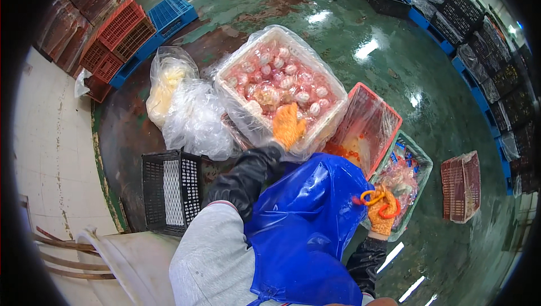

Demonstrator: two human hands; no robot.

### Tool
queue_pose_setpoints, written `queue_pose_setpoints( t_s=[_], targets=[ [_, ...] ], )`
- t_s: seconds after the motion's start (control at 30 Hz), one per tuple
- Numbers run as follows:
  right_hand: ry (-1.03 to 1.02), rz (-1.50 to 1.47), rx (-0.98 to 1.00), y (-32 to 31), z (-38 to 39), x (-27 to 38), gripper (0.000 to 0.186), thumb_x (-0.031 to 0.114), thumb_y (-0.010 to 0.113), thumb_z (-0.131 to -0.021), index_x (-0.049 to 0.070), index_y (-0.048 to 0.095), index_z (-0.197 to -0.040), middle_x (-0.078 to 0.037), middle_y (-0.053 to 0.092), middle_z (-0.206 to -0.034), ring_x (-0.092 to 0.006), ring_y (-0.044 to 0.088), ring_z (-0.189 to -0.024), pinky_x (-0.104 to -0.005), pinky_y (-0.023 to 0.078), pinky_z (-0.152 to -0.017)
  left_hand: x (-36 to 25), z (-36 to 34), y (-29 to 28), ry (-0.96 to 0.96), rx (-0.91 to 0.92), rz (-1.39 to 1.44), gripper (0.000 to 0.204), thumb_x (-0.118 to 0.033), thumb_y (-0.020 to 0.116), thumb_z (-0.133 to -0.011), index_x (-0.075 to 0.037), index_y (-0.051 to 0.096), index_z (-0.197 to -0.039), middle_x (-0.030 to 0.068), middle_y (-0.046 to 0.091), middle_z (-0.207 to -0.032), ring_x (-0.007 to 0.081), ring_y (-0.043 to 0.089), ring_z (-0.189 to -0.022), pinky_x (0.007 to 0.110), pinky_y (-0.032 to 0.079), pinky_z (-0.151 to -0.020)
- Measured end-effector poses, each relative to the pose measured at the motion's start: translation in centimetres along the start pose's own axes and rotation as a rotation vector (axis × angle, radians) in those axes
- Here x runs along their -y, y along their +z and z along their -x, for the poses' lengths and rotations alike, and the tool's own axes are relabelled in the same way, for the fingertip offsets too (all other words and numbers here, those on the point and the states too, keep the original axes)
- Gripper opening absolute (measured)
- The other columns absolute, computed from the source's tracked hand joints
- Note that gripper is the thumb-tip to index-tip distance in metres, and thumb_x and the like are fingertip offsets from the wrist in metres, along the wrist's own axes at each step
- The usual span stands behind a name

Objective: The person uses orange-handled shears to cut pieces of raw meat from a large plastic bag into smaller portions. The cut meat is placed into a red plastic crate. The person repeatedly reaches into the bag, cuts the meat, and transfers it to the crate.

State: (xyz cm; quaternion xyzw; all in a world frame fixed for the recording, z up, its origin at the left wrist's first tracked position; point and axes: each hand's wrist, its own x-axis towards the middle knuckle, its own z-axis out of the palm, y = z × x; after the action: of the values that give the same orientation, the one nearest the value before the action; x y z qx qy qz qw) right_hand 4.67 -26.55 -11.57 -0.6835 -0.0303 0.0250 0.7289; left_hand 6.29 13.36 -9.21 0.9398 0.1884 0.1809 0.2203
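Pale round pieces (pixel 302 97) are contained in the white crate (pixel 338 98); the left hand (pixel 288 127) is placed over their near side, its grip cannot be told; the ring-handled tool (pixel 389 216) is clasped by the right hand (pixel 381 220), well apart; it should be kept off the liner (pixel 234 102).

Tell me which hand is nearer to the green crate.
Right. The right hand, with a red-and-yellow looped thing in it, is at the left edge of the green crate; the left hand is farther off, at the near side of the white crate.
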Motion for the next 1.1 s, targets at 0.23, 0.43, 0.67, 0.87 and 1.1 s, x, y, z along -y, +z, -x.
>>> queue_pose_setpoints(
  t_s=[0.23,0.43,0.67,0.87,1.1],
  targets=[
    [0.515,-0.807,-0.166,1.7,0.9,4.9,0.027,0.019,0.051,-0.085,-0.002,0.055,-0.101,-0.01,0.057,-0.089,-0.0194,0.055,-0.076,-0.0304,0.048,-0.07,8.6,-5.4,3.9,0.09,0.225,-0.333,0.029,-0.026,0.052,-0.078,-0.008,0.055,-0.101,0.0157,0.059,-0.092,0.0345,0.057,-0.089,0.045,0.045,-0.075],
    [0.51,-0.689,-0.203,2.8,1.6,6.0,0.028,0.021,0.052,-0.086,-0.002,0.057,-0.1,-0.011,0.058,-0.086,-0.0185,0.056,-0.073,-0.0302,0.049,-0.067,8.4,-5.2,4.7,0.065,0.24,-0.243,0.021,-0.022,0.05,-0.079,-0.009,0.059,-0.093,0.0164,0.06,-0.091,0.033,0.058,-0.087,0.043,0.045,-0.075],
    [0.442,-0.534,-0.062,4.1,1.2,6.8,0.03,0.019,0.048,-0.089,-0.001,0.054,-0.111,-0.011,0.057,-0.091,-0.0177,0.056,-0.078,-0.0294,0.05,-0.071,8.7,-5.6,1.5,-0.213,-0.171,0.428,0.013,-0.012,0.058,-0.074,-0.002,0.058,-0.082,0.016,0.059,-0.075,0.0324,0.054,-0.066,0.039,0.042,-0.062],
    [0.298,-0.24,0.133,5.6,1.6,5.0,0.03,0.015,0.046,-0.09,0.005,0.048,-0.119,-0.015,0.056,-0.097,-0.0197,0.057,-0.078,-0.0296,0.05,-0.071,9.5,-6.4,0.1,0.057,-0.368,0.581,0.01,-0.009,0.056,-0.079,-0.003,0.057,-0.086,0.0048,0.058,-0.081,0.0137,0.052,-0.073,0.027,0.043,-0.065],
    [0.53,-0.439,0.101,7.6,1.9,6.3,0.028,0.019,0.05,-0.09,0.007,0.05,-0.114,-0.01,0.055,-0.081,-0.0158,0.053,-0.064,-0.0258,0.045,-0.059,9.1,-7.0,0.0,-0.264,-0.196,1.069,0.006,-0.006,0.05,-0.084,-0.003,0.056,-0.085,0.0055,0.06,-0.086,0.0155,0.055,-0.078,0.028,0.045,-0.068]
  ],
)
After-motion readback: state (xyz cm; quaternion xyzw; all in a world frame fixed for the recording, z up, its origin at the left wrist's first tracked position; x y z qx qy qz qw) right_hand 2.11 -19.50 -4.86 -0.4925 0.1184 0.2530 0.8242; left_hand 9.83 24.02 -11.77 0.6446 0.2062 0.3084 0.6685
